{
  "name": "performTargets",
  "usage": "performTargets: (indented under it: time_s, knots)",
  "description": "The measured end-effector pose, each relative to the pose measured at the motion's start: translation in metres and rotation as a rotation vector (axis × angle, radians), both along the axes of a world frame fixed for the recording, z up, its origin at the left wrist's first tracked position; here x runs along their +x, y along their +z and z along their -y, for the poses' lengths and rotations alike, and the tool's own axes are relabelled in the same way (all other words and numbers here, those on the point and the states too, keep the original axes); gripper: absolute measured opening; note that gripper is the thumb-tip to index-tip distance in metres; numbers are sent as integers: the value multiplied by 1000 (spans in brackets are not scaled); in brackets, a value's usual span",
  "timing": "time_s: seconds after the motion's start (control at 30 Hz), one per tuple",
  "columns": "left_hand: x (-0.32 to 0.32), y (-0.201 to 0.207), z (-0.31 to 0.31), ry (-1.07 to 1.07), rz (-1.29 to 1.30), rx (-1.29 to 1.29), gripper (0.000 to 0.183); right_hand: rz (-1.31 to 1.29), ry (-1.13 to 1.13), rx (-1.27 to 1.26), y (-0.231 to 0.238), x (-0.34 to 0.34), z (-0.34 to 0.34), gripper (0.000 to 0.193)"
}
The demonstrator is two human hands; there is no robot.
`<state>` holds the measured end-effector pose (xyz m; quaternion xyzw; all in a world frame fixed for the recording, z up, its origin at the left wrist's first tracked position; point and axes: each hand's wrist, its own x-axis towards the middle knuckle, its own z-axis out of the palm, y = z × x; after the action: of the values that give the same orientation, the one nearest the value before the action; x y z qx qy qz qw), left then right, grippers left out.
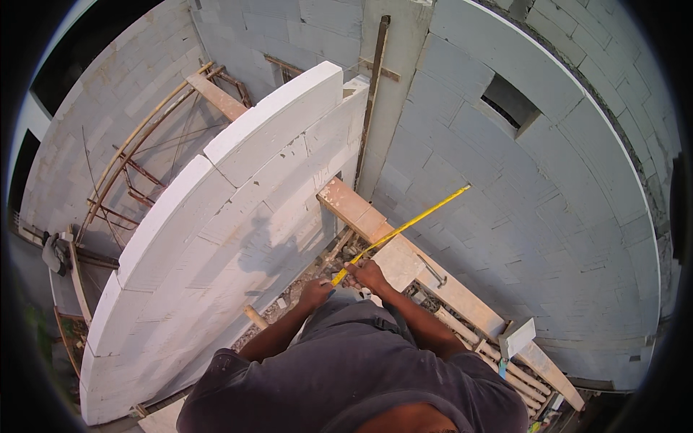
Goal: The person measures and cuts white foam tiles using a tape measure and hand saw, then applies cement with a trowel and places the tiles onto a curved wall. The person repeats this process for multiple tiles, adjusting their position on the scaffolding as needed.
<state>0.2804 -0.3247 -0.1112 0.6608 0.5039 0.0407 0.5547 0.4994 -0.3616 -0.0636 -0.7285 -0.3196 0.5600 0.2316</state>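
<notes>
A tape measure's yellow blade (411, 222) runs out from my hands, slanting up and to the right, with its far end in front of the grey block wall (498, 195). My left hand (316, 292) is closed at the near end of the tape, where I cannot make out the case. Just to its right, my right hand (366, 275) is closed on the blade. Both hands are close to my body, above a wooden plank (393, 261). To my left stands a white block wall (267, 202) with a stepped top course.
A longer plank (462, 296) reaches right, with a metal tool (433, 272) lying on it. A loose block (517, 337) stands farther right, near several poles (516, 375). Scaffolding (137, 162) is beyond the white wall. Rubble (292, 294) lies below.
</notes>
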Motion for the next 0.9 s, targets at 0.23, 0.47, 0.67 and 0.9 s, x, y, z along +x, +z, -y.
performTargets:
  time_s: [0.23,0.47,0.67,0.9]
  knots:
    - [12,-56,-52,-301,-121,256,37,-616,-227,78,-18,68,-54,37]
    - [-26,-31,-90,-80,-231,287,39,-623,-264,124,-4,70,-141,30]
    - [-48,111,-151,411,-358,204,32,-574,-187,330,43,129,-327,31]
    - [-30,209,-312,522,-874,641,25,-594,-144,378,93,170,-560,31]
